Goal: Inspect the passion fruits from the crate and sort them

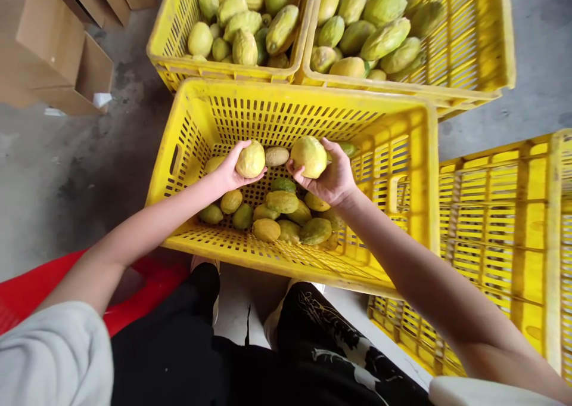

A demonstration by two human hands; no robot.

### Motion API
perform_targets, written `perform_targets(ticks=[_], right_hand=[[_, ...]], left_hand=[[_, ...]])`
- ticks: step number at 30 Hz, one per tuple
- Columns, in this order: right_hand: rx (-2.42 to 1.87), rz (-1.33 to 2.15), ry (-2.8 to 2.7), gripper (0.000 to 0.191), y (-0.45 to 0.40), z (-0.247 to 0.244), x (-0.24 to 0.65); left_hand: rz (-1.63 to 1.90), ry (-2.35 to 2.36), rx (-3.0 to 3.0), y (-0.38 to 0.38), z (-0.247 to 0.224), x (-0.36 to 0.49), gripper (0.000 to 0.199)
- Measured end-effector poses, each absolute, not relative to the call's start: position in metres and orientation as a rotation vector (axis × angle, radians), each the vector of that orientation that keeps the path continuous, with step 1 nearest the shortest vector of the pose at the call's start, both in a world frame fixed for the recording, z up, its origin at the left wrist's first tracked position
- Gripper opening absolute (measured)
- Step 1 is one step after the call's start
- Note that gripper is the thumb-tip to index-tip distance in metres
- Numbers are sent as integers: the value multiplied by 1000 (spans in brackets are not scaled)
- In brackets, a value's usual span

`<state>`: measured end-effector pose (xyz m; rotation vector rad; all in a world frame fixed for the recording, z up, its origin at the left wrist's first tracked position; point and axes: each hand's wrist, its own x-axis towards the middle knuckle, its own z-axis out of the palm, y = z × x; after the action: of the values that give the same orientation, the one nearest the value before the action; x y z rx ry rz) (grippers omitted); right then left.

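My left hand [232, 172] is closed around a rounded yellow fruit [251, 159] that looks like a small papaya. A second, slightly larger yellow-green papaya [309, 156] sits in my right hand [336, 176], fingers curled about it. Both hands are over the inside of a yellow slatted plastic crate [295, 105]. Below them, several yellow and green papayas lie loose on its floor, among them a brownish oval one [277, 155] between the hands and a ridged one [281, 201]. My right hand and forearm partly hide the fruit at the right.
Two more yellow crates [232, 75] [473, 36] holding papayas stand behind. At the right, further yellow crates [500, 239] stand beside the front crate. Cardboard boxes [53, 42] are at the upper left. A red plastic object [40, 281] is at the lower left, near my legs.
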<state>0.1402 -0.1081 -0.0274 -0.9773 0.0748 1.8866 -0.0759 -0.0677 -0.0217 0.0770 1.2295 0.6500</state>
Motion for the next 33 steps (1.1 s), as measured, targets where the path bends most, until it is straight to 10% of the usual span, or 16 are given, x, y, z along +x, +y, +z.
perform_targets(ticks=[33], right_hand=[[-979, 1827, -32, 34, -108, -59, 139]], left_hand=[[721, 1271, 93, -65, -11, -79, 42]])
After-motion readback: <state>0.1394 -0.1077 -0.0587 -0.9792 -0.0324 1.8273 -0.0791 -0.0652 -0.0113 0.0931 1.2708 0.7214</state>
